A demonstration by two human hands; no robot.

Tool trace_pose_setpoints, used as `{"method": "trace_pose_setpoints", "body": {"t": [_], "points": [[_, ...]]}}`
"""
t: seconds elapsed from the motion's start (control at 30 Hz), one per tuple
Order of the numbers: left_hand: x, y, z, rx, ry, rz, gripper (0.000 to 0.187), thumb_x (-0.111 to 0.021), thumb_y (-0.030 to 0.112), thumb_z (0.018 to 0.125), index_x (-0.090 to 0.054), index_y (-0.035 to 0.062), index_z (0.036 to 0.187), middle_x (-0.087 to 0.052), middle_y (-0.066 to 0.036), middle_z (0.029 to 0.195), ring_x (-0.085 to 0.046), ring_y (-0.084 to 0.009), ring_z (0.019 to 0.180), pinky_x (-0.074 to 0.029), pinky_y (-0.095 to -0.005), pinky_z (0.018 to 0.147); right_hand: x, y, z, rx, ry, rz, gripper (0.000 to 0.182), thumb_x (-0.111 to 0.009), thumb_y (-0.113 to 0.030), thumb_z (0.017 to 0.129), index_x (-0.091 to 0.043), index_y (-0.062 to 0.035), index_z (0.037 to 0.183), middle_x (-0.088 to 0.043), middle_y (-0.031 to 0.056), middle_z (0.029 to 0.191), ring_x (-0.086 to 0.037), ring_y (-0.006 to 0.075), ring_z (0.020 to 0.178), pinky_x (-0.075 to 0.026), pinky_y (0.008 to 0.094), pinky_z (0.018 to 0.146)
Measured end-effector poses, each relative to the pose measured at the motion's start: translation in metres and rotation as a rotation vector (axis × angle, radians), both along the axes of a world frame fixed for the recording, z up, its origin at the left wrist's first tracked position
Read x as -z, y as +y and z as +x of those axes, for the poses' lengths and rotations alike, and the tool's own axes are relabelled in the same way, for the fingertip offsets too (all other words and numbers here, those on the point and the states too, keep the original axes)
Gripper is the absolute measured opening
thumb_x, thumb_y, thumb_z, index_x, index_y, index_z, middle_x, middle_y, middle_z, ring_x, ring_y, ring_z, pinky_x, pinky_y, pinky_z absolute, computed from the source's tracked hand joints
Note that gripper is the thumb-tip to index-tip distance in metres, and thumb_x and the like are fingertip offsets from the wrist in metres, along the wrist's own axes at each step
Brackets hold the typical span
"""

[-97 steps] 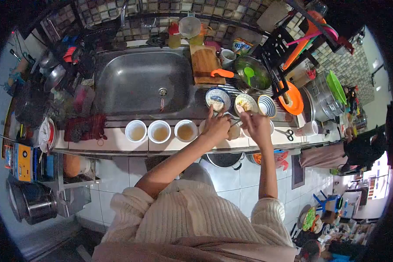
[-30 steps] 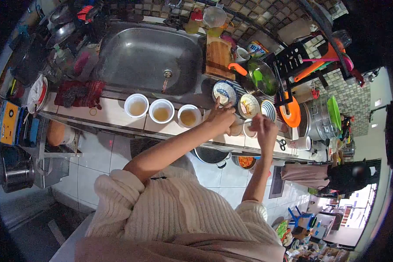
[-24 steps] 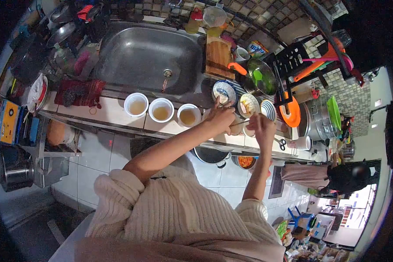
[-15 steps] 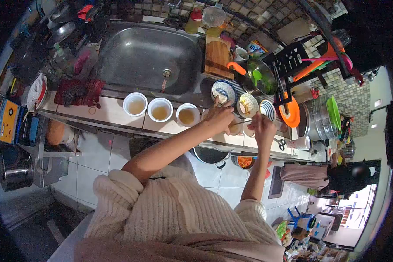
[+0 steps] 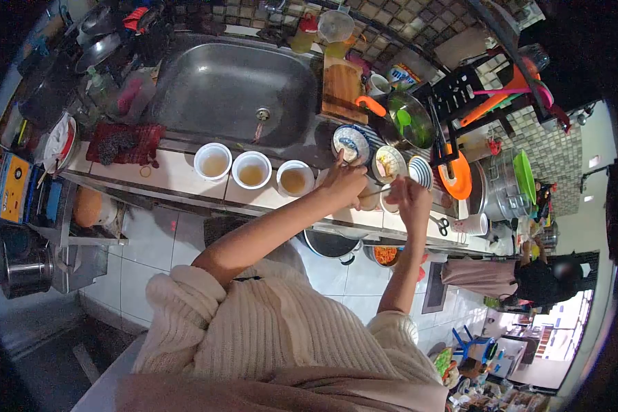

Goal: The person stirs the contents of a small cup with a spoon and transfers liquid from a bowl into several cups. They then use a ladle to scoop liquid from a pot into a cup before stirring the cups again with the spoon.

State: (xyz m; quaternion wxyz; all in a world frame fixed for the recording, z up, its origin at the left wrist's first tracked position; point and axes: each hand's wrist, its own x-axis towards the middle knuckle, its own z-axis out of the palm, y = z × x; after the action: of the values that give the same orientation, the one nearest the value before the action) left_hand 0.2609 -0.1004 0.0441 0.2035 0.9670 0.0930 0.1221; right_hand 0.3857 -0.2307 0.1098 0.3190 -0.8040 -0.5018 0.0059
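My left hand (image 5: 345,184) is over the counter edge, fingers apart. One fingertip reaches the rim of a blue-patterned bowl (image 5: 359,136) with pale contents; other fingers point down beside a cup of light brownish liquid (image 5: 369,200). My right hand (image 5: 412,198) is closed around a thin utensil (image 5: 384,193) that points left over that cup; its far end is hard to make out. Just beyond the right hand stands a bowl with yellow and pinkish bits (image 5: 389,165), and beside it a blue-striped bowl (image 5: 420,172). Part of another pale cup is hidden behind the right hand.
White cups of brownish liquid (image 5: 252,171) line the counter on the left, below the steel sink (image 5: 233,89). A pan (image 5: 422,123), an orange plate (image 5: 458,180) and scissors (image 5: 443,226) lie to the right. A pot (image 5: 331,247) stands below. Another person (image 5: 535,281) stands far right.
My right hand has shifted slightly and its fingers have turned, with the thin utensil still held. My left hand stays almost in place. Something pinkish now shows in the middle bowl.
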Motion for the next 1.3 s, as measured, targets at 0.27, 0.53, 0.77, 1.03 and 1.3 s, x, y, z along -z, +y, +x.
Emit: {"method": "trace_pose_setpoints", "body": {"t": [0.27,0.53,0.77,1.03,1.3], "points": [[0.004,0.000,0.002,-0.008,-0.024,0.024,0.049,-0.079,0.036,0.048,-0.068,0.0087,0.088,-0.054,-0.008,0.114,-0.031,-0.0262,0.128,-0.014,-0.0635,0.102,-0.007,0.007,-0.015,0.149,0.113,0.188,0.034,-0.048,-0.027,0.092,-0.062,0.0009,0.077,-0.061,0.0086,0.056,-0.062,0.0166,0.049,-0.046,0.0289,0.048],[-0.007,-0.002,-0.001,-0.016,0.005,0.043,0.049,-0.079,0.036,0.046,-0.068,0.0085,0.086,-0.055,-0.007,0.108,-0.039,-0.0245,0.121,-0.019,-0.0606,0.102,-0.001,0.001,-0.009,0.130,0.050,0.107,0.032,-0.046,-0.023,0.093,-0.060,0.0008,0.076,-0.061,0.0083,0.055,-0.062,0.0171,0.048,-0.048,0.0298,0.048],[-0.001,-0.003,0.000,-0.011,-0.024,0.020,0.051,-0.080,0.037,0.048,-0.067,0.0060,0.087,-0.056,-0.008,0.107,-0.042,-0.0240,0.118,-0.021,-0.0592,0.101,-0.009,0.001,-0.013,0.049,0.135,-0.050,0.025,-0.049,-0.018,0.090,-0.061,0.0007,0.079,-0.061,0.0096,0.057,-0.063,0.0202,0.052,-0.046,0.0305,0.049],[-0.024,0.003,-0.008,-0.083,-0.014,-0.056,0.063,-0.077,0.031,0.060,-0.055,0.0060,0.113,-0.052,-0.010,0.119,-0.039,-0.0251,0.122,-0.026,-0.0474,0.100,-0.061,-0.035,-0.036,0.102,-0.049,0.239,0.016,-0.056,-0.013,0.087,-0.063,0.0006,0.081,-0.061,0.0077,0.058,-0.058,0.0119,0.046,-0.043,0.0249,0.044],[-0.039,0.039,-0.074,-0.094,-0.153,-0.160,0.068,-0.075,0.038,0.063,-0.052,0.0047,0.117,-0.045,-0.010,0.128,-0.029,-0.0296,0.130,-0.020,-0.0518,0.104,-0.055,-0.048,-0.057,0.116,-0.139,0.299,0.010,-0.057,-0.008,0.085,-0.062,0.0006,0.082,-0.061,0.0073,0.059,-0.055,0.0118,0.044,-0.043,0.0246,0.045]]}}
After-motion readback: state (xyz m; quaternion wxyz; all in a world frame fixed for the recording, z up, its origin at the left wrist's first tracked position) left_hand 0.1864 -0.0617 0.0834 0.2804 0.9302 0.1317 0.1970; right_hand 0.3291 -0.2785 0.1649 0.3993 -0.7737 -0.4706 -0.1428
